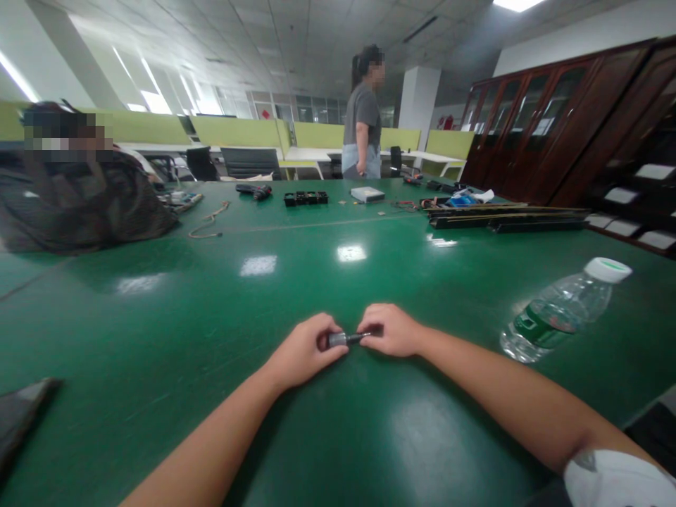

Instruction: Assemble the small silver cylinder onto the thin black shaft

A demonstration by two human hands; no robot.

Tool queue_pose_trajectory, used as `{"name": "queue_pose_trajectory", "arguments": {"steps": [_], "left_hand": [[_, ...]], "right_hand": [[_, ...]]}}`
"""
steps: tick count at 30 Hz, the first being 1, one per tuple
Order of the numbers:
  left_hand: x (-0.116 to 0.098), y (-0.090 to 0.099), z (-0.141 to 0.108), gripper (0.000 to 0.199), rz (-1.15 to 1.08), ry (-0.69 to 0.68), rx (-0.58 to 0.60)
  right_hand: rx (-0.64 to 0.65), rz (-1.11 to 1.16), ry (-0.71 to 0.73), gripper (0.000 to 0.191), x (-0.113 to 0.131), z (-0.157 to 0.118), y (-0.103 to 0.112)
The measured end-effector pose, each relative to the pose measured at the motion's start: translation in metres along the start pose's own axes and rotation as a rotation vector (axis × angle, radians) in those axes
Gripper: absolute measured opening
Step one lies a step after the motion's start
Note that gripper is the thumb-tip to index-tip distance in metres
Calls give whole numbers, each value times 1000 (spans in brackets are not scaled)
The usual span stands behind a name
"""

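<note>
Over the middle of the green table (296,289), my left hand (306,352) is closed around the thick grey end of a small dark cylindrical tool (338,340). The tool lies sideways, with its narrow black part pointing right. My right hand (391,329) pinches the thin tip at that narrow end, fingers and thumb together. The two hands are a short gap apart, joined by the tool. What exactly the tip is cannot be made out.
A clear water bottle (549,320) leans at the right. Black rails (507,222), a black part (306,198) and a grey box (367,194) lie along the far side. A dark mesh bag (79,204) sits at far left. A person (362,120) stands beyond the table.
</note>
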State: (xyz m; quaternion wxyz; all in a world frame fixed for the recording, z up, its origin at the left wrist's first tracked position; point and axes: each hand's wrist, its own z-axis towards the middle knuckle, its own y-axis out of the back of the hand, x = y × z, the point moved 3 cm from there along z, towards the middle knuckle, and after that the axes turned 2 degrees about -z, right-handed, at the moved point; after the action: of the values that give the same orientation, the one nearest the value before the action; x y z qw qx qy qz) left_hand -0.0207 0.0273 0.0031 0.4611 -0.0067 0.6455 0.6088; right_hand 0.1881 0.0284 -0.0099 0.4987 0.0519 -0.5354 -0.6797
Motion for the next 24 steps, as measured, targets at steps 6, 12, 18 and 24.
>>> {"name": "queue_pose_trajectory", "arguments": {"steps": [6,12,18,24], "left_hand": [[1,0,0,21,-2,-3,-7],[1,0,0,21,-12,7,-7],[2,0,0,21,-2,5,-13],[2,0,0,23,-7,24,-15]], "right_hand": [[3,13,-5,9,-3,-1,3],[-3,-6,-24,8,-4,-3,4],[28,-30,-66,8,-18,-3,12],[20,49,-171,8,-32,-4,20]]}}
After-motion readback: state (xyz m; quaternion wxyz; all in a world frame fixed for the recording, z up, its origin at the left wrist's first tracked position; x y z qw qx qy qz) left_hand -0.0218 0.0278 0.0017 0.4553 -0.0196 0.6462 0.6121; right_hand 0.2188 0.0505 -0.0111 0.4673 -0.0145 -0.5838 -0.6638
